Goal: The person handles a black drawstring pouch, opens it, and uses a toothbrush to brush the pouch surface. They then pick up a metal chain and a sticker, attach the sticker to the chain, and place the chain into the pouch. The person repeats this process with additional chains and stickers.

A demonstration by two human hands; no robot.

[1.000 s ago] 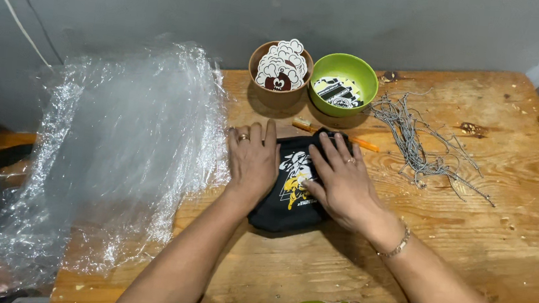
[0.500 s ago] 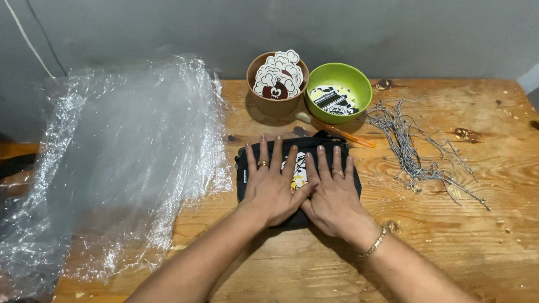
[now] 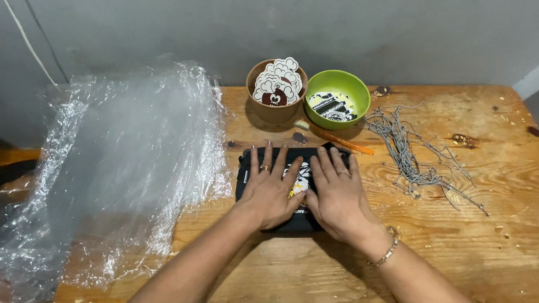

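A folded black cloth with a yellow and white print (image 3: 246,169) lies flat on the wooden table (image 3: 481,254). My left hand (image 3: 268,190) presses palm down on its left half, fingers spread, a ring on one finger. My right hand (image 3: 340,195) lies flat on its right half, also with a ring, and a chain bracelet at the wrist. Both hands rest on the cloth without gripping it.
A pile of clear plastic bags (image 3: 119,164) covers the table's left side. Behind the cloth stand a brown bowl of round stickers (image 3: 277,88) and a green bowl of tags (image 3: 337,100). An orange pencil (image 3: 335,138) and a heap of metal ball chains (image 3: 409,154) lie to the right.
The cloth has been squared up from a tilted position. Both hands have shifted from its sides to lie flat and side by side on top of it.
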